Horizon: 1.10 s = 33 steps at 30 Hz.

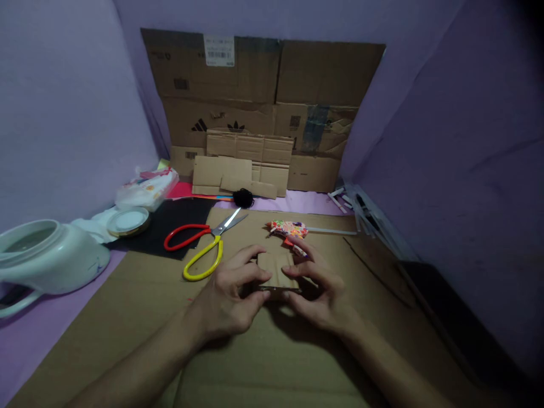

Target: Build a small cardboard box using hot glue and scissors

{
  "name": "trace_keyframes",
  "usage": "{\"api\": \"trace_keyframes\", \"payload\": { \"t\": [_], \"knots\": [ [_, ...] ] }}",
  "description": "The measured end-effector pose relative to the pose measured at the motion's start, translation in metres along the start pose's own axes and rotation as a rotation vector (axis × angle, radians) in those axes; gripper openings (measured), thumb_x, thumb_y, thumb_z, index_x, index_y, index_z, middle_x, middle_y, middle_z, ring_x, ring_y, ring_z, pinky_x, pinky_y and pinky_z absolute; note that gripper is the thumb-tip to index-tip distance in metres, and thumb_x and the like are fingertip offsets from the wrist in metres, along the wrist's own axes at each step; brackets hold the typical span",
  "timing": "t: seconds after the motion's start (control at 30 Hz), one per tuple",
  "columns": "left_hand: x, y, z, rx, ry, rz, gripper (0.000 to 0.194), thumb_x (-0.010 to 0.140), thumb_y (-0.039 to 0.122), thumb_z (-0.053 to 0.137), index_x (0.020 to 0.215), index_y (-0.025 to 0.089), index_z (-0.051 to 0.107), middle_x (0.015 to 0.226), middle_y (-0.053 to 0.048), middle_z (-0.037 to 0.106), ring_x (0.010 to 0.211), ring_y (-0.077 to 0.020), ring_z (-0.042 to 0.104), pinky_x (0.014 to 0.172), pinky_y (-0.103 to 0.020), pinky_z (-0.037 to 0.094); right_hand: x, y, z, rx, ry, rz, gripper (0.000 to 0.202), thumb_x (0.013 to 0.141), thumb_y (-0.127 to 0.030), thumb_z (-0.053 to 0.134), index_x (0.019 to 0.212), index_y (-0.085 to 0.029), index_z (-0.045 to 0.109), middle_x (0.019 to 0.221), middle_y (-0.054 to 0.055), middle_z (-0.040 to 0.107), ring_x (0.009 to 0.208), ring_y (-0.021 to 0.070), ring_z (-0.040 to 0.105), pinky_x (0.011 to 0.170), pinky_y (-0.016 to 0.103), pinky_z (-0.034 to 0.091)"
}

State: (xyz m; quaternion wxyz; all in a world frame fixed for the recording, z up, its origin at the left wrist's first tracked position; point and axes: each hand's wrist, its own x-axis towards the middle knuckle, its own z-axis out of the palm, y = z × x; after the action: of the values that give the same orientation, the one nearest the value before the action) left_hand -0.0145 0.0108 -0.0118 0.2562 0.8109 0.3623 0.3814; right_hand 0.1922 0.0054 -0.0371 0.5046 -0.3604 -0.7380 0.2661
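Brown corrugated cardboard, cut to a small, blocky piece [276, 271], sits between the two hands, directly in front of the person and just above the surface or resting on it; which, I cannot tell. The left hand [232, 289] pinches its left side between thumb and fingers, and the right hand [325, 289] pinches the right side likewise, so neither is nearer. Its front edge runs left to right, facing the wearer, with both thumbs beside that edge; the outline looks nearly square, so a long axis is hard to name.

Beyond the right hand lies a floral-patterned glue gun [289, 228], with a translucent glue stick [334, 231] running out of its back to the right. The raised right fingers overlap its handle in view, making it the closest obstacle; contact is unclear. Scissors with one red and one yellow handle [217, 231] lie open ahead of the left hand, blades pointing away and rightward. Farther off are a black yarn ball [243, 198] and, far left, a white rounded pot [76, 258]. A large flat cardboard sheet [127, 328] lies beneath the hands.
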Motion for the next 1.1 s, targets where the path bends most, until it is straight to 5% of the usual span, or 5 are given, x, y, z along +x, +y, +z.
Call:
{"api": "trace_keyframes", "payload": {
  "t": [0.57, 0.8, 0.93, 1.03, 1.1],
  "knots": [
    [0.005, 0.001, -0.007, -0.013, -0.088, -0.017, 0.013, 0.077, 0.013, 0.062, 0.087, 0.02, 0.063, 0.129, -0.015, 0.058, 0.123, -0.0296, 0.053, 0.094, -0.046, 0.049, 0.0, 0.005, -0.002, 0.001, -0.042, -0.049, 0.033, 0.069, -0.011, 0.074, 0.098, -0.023, 0.065, 0.142, 0.014, 0.045, 0.127, 0.0321, 0.049, 0.102, 0.053, 0.04],
    [0.002, 0.0, -0.008, 0.037, -0.14, -0.037, 0.017, 0.078, 0.011, 0.06, 0.093, 0.019, 0.057, 0.148, -0.017, 0.034, 0.138, -0.0323, 0.032, 0.102, -0.047, 0.042, 0.0, 0.006, -0.002, 0.004, -0.042, -0.037, 0.033, 0.068, -0.008, 0.073, 0.096, -0.022, 0.063, 0.145, 0.016, 0.042, 0.131, 0.0328, 0.045, 0.104, 0.053, 0.038],
    [0.003, -0.007, -0.007, 0.003, -0.147, -0.168, 0.061, 0.073, 0.019, 0.069, 0.127, 0.02, 0.04, 0.156, -0.021, 0.008, 0.135, -0.037, 0.034, 0.102, -0.053, 0.041, 0.001, 0.006, -0.004, -0.014, -0.044, -0.046, 0.03, 0.069, -0.009, 0.073, 0.094, -0.022, 0.063, 0.146, 0.017, 0.042, 0.132, 0.0328, 0.044, 0.104, 0.054, 0.037],
    [0.005, -0.012, -0.009, 0.035, -0.159, -0.217, 0.105, 0.068, 0.027, 0.075, 0.146, 0.025, 0.006, 0.157, -0.022, 0.006, 0.133, -0.0392, 0.038, 0.103, -0.059, 0.038, 0.001, 0.006, -0.004, -0.037, -0.047, -0.046, 0.029, 0.069, -0.011, 0.073, 0.094, -0.021, 0.063, 0.145, 0.017, 0.043, 0.131, 0.0331, 0.045, 0.102, 0.054, 0.04],
    [0.005, -0.013, -0.014, 0.12, -0.144, -0.202, 0.115, 0.065, 0.03, 0.078, 0.147, 0.028, -0.002, 0.157, -0.019, 0.006, 0.138, -0.0414, 0.027, 0.106, -0.062, 0.031, 0.001, 0.006, -0.005, -0.044, -0.044, -0.043, 0.029, 0.069, -0.012, 0.073, 0.094, -0.021, 0.064, 0.144, 0.017, 0.045, 0.13, 0.0334, 0.046, 0.101, 0.054, 0.041]
  ]
}}
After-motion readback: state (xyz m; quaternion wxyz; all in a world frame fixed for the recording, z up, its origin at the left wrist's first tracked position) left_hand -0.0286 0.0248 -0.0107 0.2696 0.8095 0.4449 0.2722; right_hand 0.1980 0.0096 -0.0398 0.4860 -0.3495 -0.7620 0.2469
